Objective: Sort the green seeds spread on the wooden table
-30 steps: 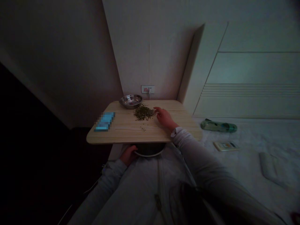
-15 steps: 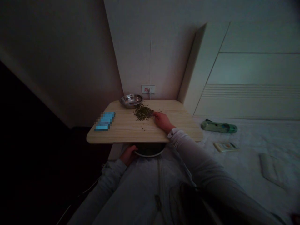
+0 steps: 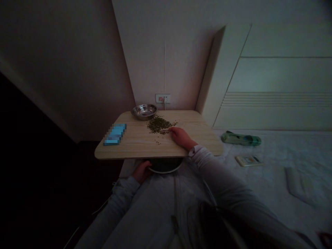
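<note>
A heap of small green beans [image 3: 157, 123], probably mung beans, lies on a light wooden table [image 3: 124, 150], with a few strays in front of it and to its right. My right hand [image 3: 181, 137] is closed at the heap's right front. It pinches a thin, flat, spoon-like tool [image 3: 164, 131], whose exact kind is too dim to make out. Below the table's front edge, my left hand [image 3: 142, 171] grips the left side of a pale-rimmed bowl [image 3: 166, 172]. The tabletop hides the bowl's far part, and its inside is dark.
A shiny metal bowl [image 3: 144, 112] stands at the table's back left. A phone with a lit, blurred screen [image 3: 115, 134] lies at the left. On the bed [image 3: 272, 185] at right are a green package [image 3: 241, 139] and another phone [image 3: 249, 160]. A wall socket [image 3: 163, 98] is behind.
My right hand has drawn slightly toward me, and the thin tool now shows at the heap's front edge. My left hand stays on the bowl. The view has shifted slightly.
</note>
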A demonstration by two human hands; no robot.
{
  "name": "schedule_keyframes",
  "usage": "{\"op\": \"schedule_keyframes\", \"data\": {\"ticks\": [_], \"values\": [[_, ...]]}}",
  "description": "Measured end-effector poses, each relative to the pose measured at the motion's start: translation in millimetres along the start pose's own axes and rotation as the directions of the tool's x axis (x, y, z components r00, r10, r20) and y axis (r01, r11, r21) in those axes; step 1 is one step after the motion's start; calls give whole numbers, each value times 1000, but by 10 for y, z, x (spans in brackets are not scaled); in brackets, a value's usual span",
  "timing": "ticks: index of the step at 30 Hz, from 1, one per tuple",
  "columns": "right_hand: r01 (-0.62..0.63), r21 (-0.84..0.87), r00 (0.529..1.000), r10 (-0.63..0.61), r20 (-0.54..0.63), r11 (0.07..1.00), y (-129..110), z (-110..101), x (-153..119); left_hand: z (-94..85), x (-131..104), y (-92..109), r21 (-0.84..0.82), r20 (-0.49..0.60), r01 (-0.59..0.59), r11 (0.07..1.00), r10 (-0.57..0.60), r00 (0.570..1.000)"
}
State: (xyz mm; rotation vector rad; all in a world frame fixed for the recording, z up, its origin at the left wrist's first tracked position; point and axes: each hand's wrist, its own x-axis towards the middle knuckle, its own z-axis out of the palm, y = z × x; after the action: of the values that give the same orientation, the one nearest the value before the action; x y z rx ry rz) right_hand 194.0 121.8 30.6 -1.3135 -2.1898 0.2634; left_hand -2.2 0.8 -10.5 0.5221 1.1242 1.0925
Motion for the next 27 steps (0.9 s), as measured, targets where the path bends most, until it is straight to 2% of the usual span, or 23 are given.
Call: {"op": "schedule_keyframes", "data": {"ticks": [7, 14, 19, 22, 27], "values": [[32, 54, 999, -34, 25, 998, -46, -63, -148, -41, 42, -29, 11, 38, -15, 1000, 14, 999], [60, 82, 997, -63, 33, 995, -124, -134, -307, -22, 14, -6, 48, -53, -10, 999, 12, 999], [67, 144, 997, -72, 35, 987, -140, -150, -403, 16, -21, 22, 14, -9, 2, 1000, -2, 1000], [16, 245, 1000, -9, -30, 969, -116, -146, -421, 6, -13, 18, 21, -14, 21, 1000, -21, 1000], [-123, 494, 968, 213, -131, 861, -10, -130, -386, 9, -25, 29, 12, -22, 29, 1000, -29, 999]]}}
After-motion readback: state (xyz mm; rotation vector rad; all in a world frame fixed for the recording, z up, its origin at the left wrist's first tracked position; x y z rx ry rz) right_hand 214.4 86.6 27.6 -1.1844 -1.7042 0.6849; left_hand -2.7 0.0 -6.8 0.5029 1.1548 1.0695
